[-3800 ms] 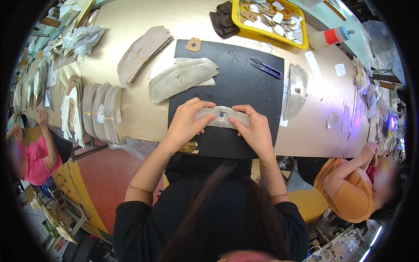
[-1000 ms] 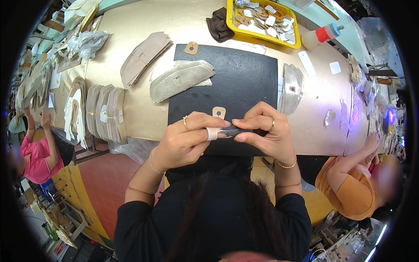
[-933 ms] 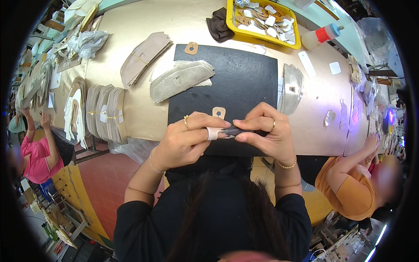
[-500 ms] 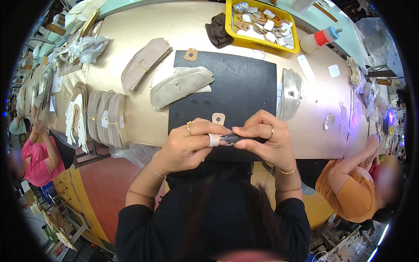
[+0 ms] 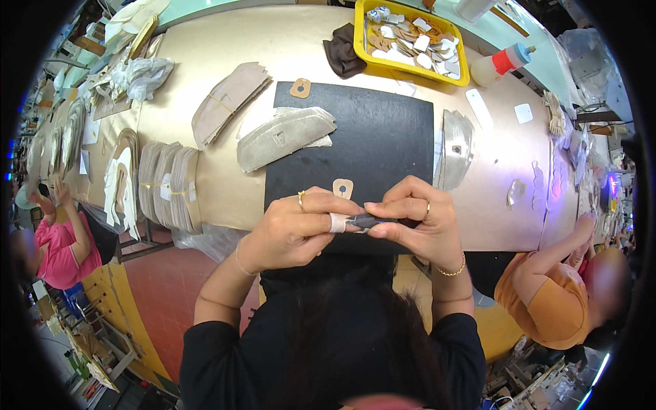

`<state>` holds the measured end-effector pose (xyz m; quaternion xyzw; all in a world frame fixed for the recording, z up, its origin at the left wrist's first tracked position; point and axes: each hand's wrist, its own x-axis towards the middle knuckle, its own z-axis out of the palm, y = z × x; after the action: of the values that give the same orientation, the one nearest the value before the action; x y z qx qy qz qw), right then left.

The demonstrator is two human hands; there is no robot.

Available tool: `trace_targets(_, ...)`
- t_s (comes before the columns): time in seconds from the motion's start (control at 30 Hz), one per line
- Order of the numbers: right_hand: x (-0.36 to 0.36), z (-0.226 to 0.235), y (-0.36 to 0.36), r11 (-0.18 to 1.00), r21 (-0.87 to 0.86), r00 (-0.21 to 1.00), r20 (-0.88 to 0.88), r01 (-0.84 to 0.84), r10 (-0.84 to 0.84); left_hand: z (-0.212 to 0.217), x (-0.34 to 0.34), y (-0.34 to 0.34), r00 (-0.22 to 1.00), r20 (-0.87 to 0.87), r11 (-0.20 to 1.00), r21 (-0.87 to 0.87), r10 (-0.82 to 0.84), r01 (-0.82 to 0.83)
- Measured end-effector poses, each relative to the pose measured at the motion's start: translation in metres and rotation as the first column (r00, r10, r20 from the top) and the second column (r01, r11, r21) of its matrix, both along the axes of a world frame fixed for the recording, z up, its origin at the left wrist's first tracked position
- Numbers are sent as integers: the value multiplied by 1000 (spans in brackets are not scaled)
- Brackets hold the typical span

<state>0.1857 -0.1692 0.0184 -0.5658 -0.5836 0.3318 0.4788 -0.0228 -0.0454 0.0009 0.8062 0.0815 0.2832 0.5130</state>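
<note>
Both hands meet over the near edge of a black mat (image 5: 372, 147). Between their fingertips is a small dark grey strip (image 5: 364, 221); fingers partly hide it. My left hand (image 5: 294, 222) has curled fingers closed at the strip's left end, and a whitish band (image 5: 337, 223) circles its index finger. With thumb and fingers my right hand (image 5: 427, 219) pinches the strip's other end. Just beyond the fingers, a tan tag-shaped piece (image 5: 346, 186) with a keyhole cutout lies on the mat. A stack of curved grey-beige pieces (image 5: 290, 140) overlaps the mat's left side.
Another tan tag (image 5: 300, 88) rests at the mat's far edge. A yellow tray (image 5: 410, 70) of small cut pieces and a red-banded bottle (image 5: 502, 63) stand at the back. Bundled pieces (image 5: 167, 184) sit left. People work on both sides, in pink (image 5: 65, 253) and orange (image 5: 543, 294).
The dark strip has turned slightly between my fingertips, and my fingers have shifted a little. At the left, the hands of the person in pink have moved apart.
</note>
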Motion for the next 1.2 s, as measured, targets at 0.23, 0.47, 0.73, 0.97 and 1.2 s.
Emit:
trace_targets(0.23, -1, 0, 1, 1000, 16, 1000, 8, -2, 2, -1, 1, -1, 1000, 19, 1000, 1, 16, -16)
trace_targets(0.47, 1, 4, 3, 999, -30, 999, -36, -35, 34, -1, 0, 6, 998, 23, 998, -28, -61, 62)
trace_targets(0.73, 14, 9, 7, 980, -99, 973, -174, -172, 153, -2, 3, 9, 976, 108, 970, -130, -190, 204)
trace_targets(0.97, 5, -1, 3, 992, -67, 964, -252, -106, 86, -10, 5, 5, 967, 138, 873, -416, -215, 253)
trace_targets(1.2, 8, -2, 0, 994, -67, 975, -214, -83, 67, -11, 7, 8, 960, 112, 856, -434, -257, 280)
